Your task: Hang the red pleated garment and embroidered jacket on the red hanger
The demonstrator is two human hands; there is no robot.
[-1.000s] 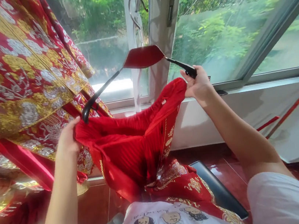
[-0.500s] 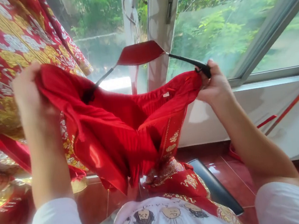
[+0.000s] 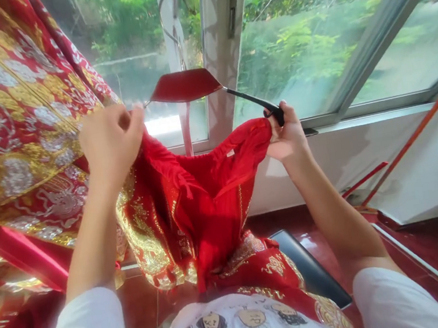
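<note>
A red garment point(image 3: 217, 207) with gold embroidery hangs open in front of me, its gathered upper edge dipping in the middle. Above it is a hanger point(image 3: 185, 85) with a red centre piece, a metal hook and thin dark arms. My left hand point(image 3: 108, 147) is closed at the garment's left end, over the hanger's left arm, and hides what lies beneath the fingers. On the other side, my right hand point(image 3: 289, 135) grips the garment's right corner together with the black end of the hanger's arm. The garment's lower part lies over my lap.
Red clothing with gold and silver embroidery point(image 3: 11, 106) hangs close on the left. Ahead are sliding windows point(image 3: 309, 53) above a white wall point(image 3: 349, 162). A black flat object point(image 3: 313, 267) lies on the red tiled floor point(image 3: 144, 299). An orange pole point(image 3: 414, 134) leans at the right.
My left hand has moved inward and shifted its grip, and the garment's left side now drops down, showing gold embroidery. The hanger and my right hand appear further left in view.
</note>
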